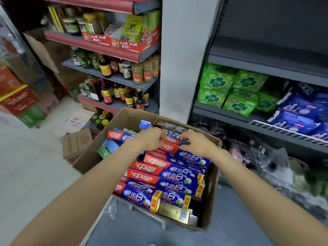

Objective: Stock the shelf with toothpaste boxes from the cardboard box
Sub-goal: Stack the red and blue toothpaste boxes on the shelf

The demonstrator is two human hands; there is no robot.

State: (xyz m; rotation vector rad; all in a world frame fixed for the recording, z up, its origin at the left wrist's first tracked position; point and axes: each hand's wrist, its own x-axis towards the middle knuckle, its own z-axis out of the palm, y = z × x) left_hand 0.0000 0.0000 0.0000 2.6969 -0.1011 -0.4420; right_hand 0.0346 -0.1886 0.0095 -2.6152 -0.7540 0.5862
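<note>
- Nearest, a glossy gold carton (174,213) lies at the close end of the open cardboard box (211,190), whose brown corrugated walls are dull and creased.
- Above it, long rectangular toothpaste boxes (165,176) in shiny red and blue print lie flat, stacked in overlapping rows that fill the box's right side.
- Both bare forearms reach in over these rows.
- The left hand (150,137) has its fingers curled down over the left end of the top toothpaste box (173,142) at the far end of the stack.
- The right hand (194,142) is curled on that same carton's right end, so the carton sits between the two hands, gripped by both.
- Just beyond the hands, a dark, matte carton (170,126) lies against the far wall; small blue and green packs (110,147) are crowded into the left side.
- Farther right, the dark metal shelf (236,115) carries soft green packets (229,91) and crinkled blue plastic packs (300,114).
- Farther left, glass sauce bottles (113,93) stand on another shelf.
</note>
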